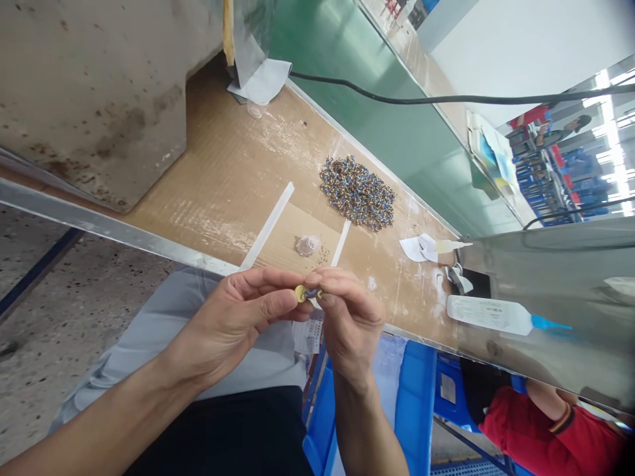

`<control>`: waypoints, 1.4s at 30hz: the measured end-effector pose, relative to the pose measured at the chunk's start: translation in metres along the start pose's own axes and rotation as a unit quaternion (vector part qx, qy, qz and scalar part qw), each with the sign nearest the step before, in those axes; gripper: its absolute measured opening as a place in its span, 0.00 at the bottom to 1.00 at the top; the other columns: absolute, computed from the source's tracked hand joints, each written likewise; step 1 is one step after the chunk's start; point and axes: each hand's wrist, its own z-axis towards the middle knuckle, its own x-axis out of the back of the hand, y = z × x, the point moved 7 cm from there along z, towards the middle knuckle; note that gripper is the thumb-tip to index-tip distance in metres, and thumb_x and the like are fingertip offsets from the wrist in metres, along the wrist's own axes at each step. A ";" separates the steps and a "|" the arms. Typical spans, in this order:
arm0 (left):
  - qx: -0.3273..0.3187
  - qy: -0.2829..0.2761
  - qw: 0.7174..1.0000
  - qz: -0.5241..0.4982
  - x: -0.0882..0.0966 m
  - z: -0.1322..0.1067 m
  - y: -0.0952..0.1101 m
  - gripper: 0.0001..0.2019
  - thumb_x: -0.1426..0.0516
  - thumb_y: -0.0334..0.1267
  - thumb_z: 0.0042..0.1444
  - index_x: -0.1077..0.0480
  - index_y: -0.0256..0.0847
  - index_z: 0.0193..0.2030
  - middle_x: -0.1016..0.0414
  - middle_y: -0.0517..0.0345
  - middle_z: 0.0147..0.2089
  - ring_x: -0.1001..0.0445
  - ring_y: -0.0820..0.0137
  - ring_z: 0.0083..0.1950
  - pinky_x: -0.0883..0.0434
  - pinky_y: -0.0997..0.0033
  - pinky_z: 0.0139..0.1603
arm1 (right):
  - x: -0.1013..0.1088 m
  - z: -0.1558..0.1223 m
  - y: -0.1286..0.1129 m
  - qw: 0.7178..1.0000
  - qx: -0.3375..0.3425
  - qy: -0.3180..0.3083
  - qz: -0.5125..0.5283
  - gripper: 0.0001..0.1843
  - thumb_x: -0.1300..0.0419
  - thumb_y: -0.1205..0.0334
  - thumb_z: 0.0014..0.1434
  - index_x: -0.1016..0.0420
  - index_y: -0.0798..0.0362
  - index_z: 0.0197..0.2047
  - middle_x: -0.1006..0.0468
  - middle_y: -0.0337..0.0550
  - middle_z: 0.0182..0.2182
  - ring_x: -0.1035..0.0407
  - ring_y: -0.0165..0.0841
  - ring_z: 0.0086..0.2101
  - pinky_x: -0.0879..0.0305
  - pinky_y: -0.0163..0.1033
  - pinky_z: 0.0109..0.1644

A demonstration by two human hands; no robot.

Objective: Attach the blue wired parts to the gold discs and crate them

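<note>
Both of my forearms come up from the bottom of the view, meeting just above my lap at the near edge of the desk point(223, 172). With my left hand point(238, 317) I pinch a small yellowish round part point(300, 293) between thumb and forefinger, the other fingers curled loosely behind. Right against it, my right hand point(347, 317) is closed at the fingertips on a tiny blue-and-brown piece point(312, 292) that touches the round part; whether the two are joined I cannot tell. Beyond my hands, on the cardboard-covered desk, sits a small clear plastic cup point(307, 245) between two white strips point(268, 226), with a few dark specks beside it. Farther back lies a heap of small blue and brown components point(358, 192), well apart from my hands. To the right of it are scraps of white paper point(419, 248) and a small glue tube point(450, 246), and nearer the desk edge a white squeeze bottle with a blue nozzle point(501, 316) lies on its side. A black cable point(446, 99) runs across the green surface behind. Low at the right, another person's red sleeve point(536, 430) shows.
</note>
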 end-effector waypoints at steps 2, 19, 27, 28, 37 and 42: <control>0.000 0.000 1.000 -0.004 -0.001 0.000 0.000 0.11 0.14 0.46 0.57 0.04 0.51 0.44 0.03 0.56 0.46 0.06 0.69 0.41 0.11 0.78 0.50 | -0.001 0.000 -0.001 1.000 0.003 -0.003 0.007 0.10 0.25 0.62 0.79 0.06 0.35 0.56 0.05 0.40 0.47 0.11 0.41 0.49 0.11 0.52 0.60; -0.008 -0.004 1.000 -0.020 -0.004 -0.001 0.003 0.10 0.14 0.41 0.58 0.04 0.47 0.44 0.03 0.54 0.45 0.05 0.68 0.40 0.11 0.79 0.49 | -0.001 0.001 -0.003 1.000 0.007 -0.007 0.013 0.11 0.24 0.64 0.79 0.05 0.36 0.57 0.05 0.40 0.48 0.11 0.39 0.50 0.13 0.51 0.61; -0.005 0.009 1.000 -0.019 -0.004 -0.002 0.002 0.10 0.14 0.41 0.58 0.05 0.46 0.43 0.03 0.55 0.43 0.05 0.67 0.39 0.10 0.78 0.47 | 0.000 0.002 -0.008 0.999 0.033 -0.009 -0.027 0.08 0.25 0.61 0.79 0.05 0.37 0.56 0.05 0.41 0.46 0.11 0.41 0.48 0.12 0.52 0.59; -0.005 0.009 1.000 -0.019 -0.004 -0.002 0.002 0.10 0.14 0.41 0.58 0.05 0.46 0.43 0.03 0.55 0.43 0.05 0.68 0.39 0.10 0.78 0.47 | 0.000 0.003 -0.009 0.999 0.039 -0.009 -0.036 0.08 0.25 0.62 0.79 0.06 0.38 0.56 0.06 0.41 0.46 0.11 0.41 0.48 0.12 0.52 0.59; -0.025 0.046 0.998 0.020 -0.008 -0.008 0.006 0.10 0.15 0.43 0.59 0.04 0.46 0.44 0.03 0.53 0.43 0.07 0.70 0.38 0.12 0.81 0.47 | -0.001 0.002 -0.025 0.986 0.126 0.004 -0.108 0.12 0.29 0.67 0.81 0.07 0.39 0.58 0.06 0.41 0.45 0.10 0.41 0.44 0.10 0.52 0.53; -0.048 0.092 0.994 0.047 -0.010 -0.013 0.008 0.09 0.15 0.43 0.59 0.04 0.46 0.43 0.04 0.54 0.41 0.07 0.70 0.38 0.11 0.80 0.47 | -0.001 -0.004 -0.032 0.975 0.170 0.024 -0.142 0.18 0.30 0.74 0.79 0.08 0.42 0.61 0.05 0.42 0.48 0.08 0.40 0.48 0.07 0.50 0.56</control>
